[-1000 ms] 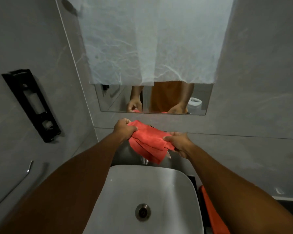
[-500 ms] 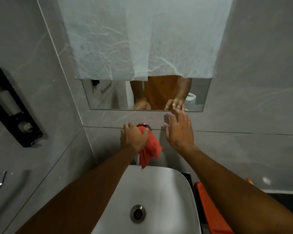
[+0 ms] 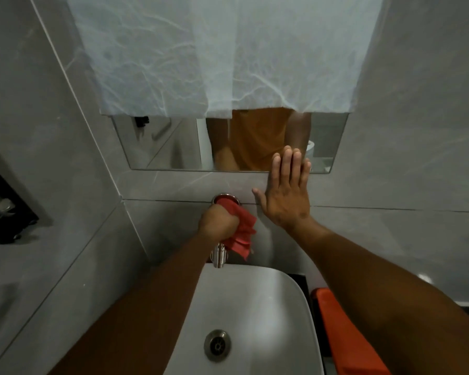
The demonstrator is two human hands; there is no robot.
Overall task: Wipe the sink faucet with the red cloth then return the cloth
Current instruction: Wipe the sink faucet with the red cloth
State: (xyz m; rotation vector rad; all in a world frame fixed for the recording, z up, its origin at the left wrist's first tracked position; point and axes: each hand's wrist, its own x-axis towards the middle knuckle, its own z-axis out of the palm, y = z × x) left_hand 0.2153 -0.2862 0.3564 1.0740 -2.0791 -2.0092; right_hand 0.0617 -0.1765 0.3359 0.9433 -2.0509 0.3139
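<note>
My left hand [image 3: 218, 221] is clenched around the red cloth [image 3: 241, 231], pressing it onto the chrome faucet [image 3: 218, 255] that juts from the grey wall above the white sink [image 3: 255, 299]. Most of the faucet body is hidden under hand and cloth; only its spout tip and the round wall flange [image 3: 225, 197] show. Loose cloth folds hang to the right of my fist. My right hand [image 3: 286, 193] lies flat on the wall tile just right of the faucet, fingers spread, holding nothing.
A mirror [image 3: 173, 147], half covered by a white sheet [image 3: 228, 55], hangs above the faucet. An orange object [image 3: 344, 334] stands right of the sink. A black holder [image 3: 3, 209] is fixed to the left wall. The sink drain [image 3: 217, 345] sits mid-basin.
A second ago both hands held the cloth. The right hand let go and settled flat on the wall, while the left hand closed the cloth over the faucet and slid toward the flange.
</note>
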